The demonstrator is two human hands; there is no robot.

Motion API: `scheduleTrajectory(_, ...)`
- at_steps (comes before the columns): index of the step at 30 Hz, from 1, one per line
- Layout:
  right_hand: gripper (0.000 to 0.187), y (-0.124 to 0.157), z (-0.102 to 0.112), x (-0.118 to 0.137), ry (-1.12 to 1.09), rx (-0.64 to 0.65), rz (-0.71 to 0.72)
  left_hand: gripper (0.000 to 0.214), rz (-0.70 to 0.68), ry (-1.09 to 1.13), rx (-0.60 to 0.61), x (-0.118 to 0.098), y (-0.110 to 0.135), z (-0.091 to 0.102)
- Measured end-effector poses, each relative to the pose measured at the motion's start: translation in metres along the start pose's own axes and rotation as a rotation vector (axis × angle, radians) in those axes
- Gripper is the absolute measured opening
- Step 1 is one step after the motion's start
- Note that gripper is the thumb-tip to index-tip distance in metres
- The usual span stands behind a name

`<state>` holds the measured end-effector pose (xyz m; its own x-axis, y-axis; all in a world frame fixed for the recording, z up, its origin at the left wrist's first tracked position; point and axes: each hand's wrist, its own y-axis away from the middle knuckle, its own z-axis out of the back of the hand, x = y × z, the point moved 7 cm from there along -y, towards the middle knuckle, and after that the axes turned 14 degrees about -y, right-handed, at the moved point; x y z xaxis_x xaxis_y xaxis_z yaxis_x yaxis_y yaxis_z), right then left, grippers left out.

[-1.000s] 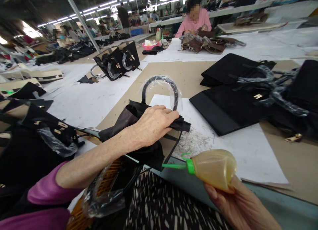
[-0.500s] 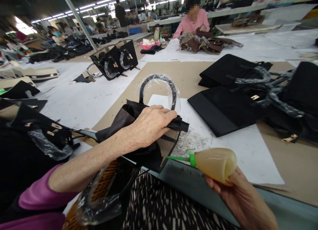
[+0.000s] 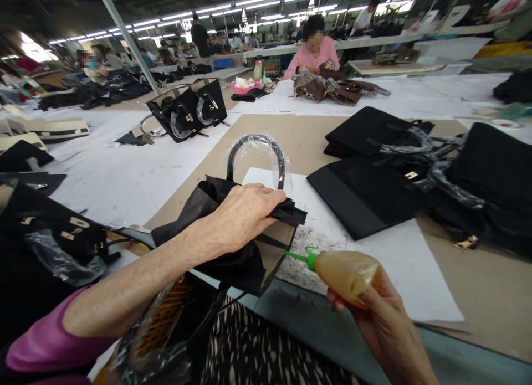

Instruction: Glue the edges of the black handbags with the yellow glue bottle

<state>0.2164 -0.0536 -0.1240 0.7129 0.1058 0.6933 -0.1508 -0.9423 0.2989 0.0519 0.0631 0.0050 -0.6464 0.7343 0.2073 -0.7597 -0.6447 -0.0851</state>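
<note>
My left hand (image 3: 245, 214) is closed over the folded black lining of a handbag (image 3: 276, 251) lying at the table edge; its fingertips are hidden beyond the fabric. The bag's plastic-wrapped handle (image 3: 257, 138) arches up just past that hand, and a beige inner panel faces me. My right hand (image 3: 376, 302) is wrapped round a squeeze bottle (image 3: 347, 271) of yellowish glue-like liquid, its side dented. The bottle's green nozzle points left, its tip at the edge of the beige panel; I cannot tell whether it touches.
Black handbags (image 3: 366, 191) lie at right on brown card. More black bags (image 3: 189, 111) stand at the back left, with another black bag (image 3: 62, 235) at near left. Stained white paper (image 3: 424, 280) lies under the work. A person in pink (image 3: 313, 55) sits across the table with brown pieces.
The bottle's nozzle has moved up along the beige panel's edge, away from its lower corner. My left hand keeps its hold on the lining. The view has shifted slightly.
</note>
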Motion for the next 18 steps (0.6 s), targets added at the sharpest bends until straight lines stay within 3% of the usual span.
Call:
scheduleTrajectory(9, 0.037, 0.019, -0.003, -0.002, -0.063, -0.031, -0.14, 0.014, 0.038, 0.021, -0.012, 0.003, -0.005, -0.001)
scheduleTrajectory(15, 0.039, 0.03, 0.01, -0.011, -0.36, -0.206, -0.391, 0.014, 0.038, 0.02, 0.001, 0.003, -0.005, 0.0)
scheduleTrajectory(18, 0.034, 0.028, 0.017, -0.009, -0.523, -0.287, -0.443, 0.013, 0.051, 0.024, 0.012, 0.004, -0.005, 0.0)
